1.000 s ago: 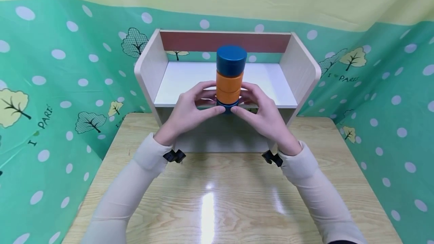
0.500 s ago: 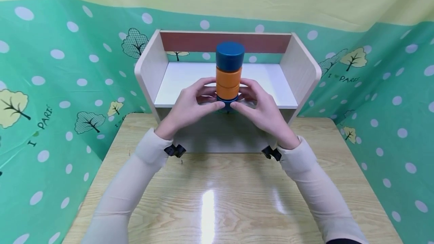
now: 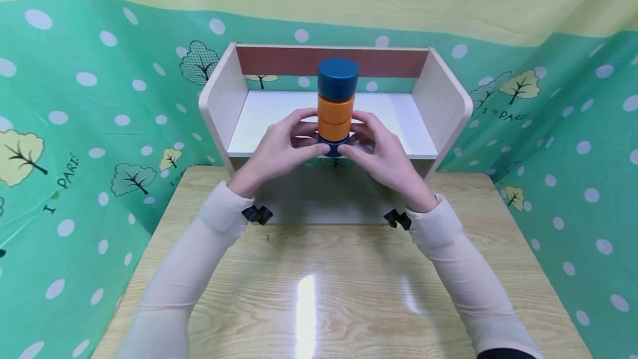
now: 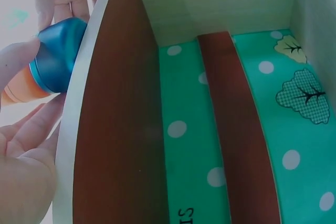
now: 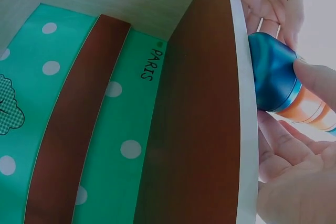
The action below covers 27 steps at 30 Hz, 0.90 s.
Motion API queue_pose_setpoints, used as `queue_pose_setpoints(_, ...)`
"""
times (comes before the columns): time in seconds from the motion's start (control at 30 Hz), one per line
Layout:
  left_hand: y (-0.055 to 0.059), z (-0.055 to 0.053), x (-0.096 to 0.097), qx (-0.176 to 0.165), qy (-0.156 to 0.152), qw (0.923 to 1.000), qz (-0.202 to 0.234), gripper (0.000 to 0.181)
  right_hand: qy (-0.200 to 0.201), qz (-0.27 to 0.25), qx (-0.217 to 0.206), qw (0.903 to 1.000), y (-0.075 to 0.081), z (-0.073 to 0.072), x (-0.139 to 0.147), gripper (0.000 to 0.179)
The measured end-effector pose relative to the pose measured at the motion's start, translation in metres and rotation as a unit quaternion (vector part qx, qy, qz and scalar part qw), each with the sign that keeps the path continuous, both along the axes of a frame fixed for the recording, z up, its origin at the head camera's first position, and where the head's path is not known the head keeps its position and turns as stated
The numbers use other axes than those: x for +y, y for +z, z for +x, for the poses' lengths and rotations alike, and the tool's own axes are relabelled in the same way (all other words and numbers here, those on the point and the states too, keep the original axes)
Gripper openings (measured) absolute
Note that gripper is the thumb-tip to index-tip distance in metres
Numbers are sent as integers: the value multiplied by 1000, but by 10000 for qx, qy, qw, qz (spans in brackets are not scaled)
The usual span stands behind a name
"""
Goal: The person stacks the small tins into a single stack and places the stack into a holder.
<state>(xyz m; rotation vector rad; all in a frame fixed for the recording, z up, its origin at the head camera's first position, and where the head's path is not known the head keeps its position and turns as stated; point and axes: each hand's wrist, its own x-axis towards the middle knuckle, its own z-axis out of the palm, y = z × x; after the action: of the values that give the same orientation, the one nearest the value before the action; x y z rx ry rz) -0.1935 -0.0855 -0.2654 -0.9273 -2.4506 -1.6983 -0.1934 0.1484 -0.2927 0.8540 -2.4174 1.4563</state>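
An upright stack of blue and orange cylinders (image 3: 335,111) stands at the front edge of the white shelf board (image 3: 269,121). Its top and bottom pieces are dark blue, and the middle is orange. My left hand (image 3: 281,148) holds the lower part from the left; my right hand (image 3: 386,154) holds it from the right. Both thumbs press the front of the bottom blue piece (image 4: 59,55), while the other fingers curve around the sides and partly behind. In the right wrist view, the bottom blue piece (image 5: 274,72) lies close to the shelf board's edge.
A small white shelf unit with tall side panels (image 3: 446,104) and a reddish-brown back rail (image 3: 284,61) stands on the wooden table (image 3: 239,292). Green dotted cloth (image 3: 99,126) hangs behind and on both sides.
Both hands and the stack have moved slightly up and away, toward the shelf. The grip on the bottom piece looks the same.
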Motion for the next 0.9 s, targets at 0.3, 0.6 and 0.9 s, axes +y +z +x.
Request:
queue_pose_setpoints(0.3, -21, -25, -2, -90, 71, 9999, 15, 66, -108, 214, 67, 9997, 2, -5, -2, 64)
queue_pose_setpoints(0.6, -23, -28, -3, 111, 229, 9997, 3, 63, -419, 144, 99, 9990, 2, -7, -5, 65)
queue_pose_setpoints(0.9, -25, -30, -1, 224, 442, 9988, 54, 59, -652, 263, 216, 9973, 2, -9, -7, 62)
